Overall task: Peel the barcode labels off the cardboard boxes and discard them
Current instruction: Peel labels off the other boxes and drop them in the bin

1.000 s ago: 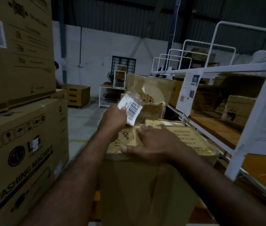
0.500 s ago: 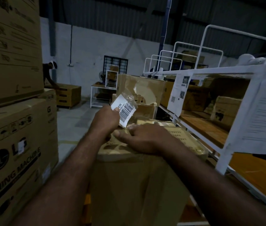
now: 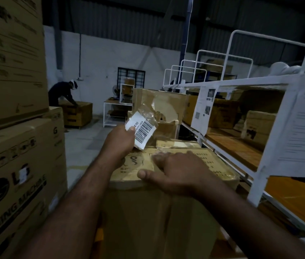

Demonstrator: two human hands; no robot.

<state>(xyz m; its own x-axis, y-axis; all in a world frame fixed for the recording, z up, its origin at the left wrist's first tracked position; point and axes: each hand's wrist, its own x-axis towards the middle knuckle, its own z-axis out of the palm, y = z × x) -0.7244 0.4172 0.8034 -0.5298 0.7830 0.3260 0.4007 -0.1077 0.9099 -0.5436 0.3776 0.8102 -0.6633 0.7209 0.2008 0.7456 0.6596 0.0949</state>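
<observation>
Dim warehouse with pale wall (image 3: 110, 58) and grey concrete floor (image 3: 84, 143); working surface formed by the top of a tall cardboard box (image 3: 144, 217) in the centre foreground. Left hand (image 3: 118, 144) raised over the box's far left corner, fingers curled and thumb pinching the barcode label (image 3: 142, 130), white, with clear film trailing from its upper end; lower end just above the box top, contact there not discernible. Right hand (image 3: 176, 172) palm-down on the box top, fingers extended, thumb at the near edge; slightly blurred. Stacked washing-machine cartons (image 3: 16, 174) close on the left; white metal rack (image 3: 271, 146) close on the right, holding further boxes; narrow aisle of open floor between cartons and box, leading to a distant person (image 3: 61, 94) bent over a crate (image 3: 78, 114).
</observation>
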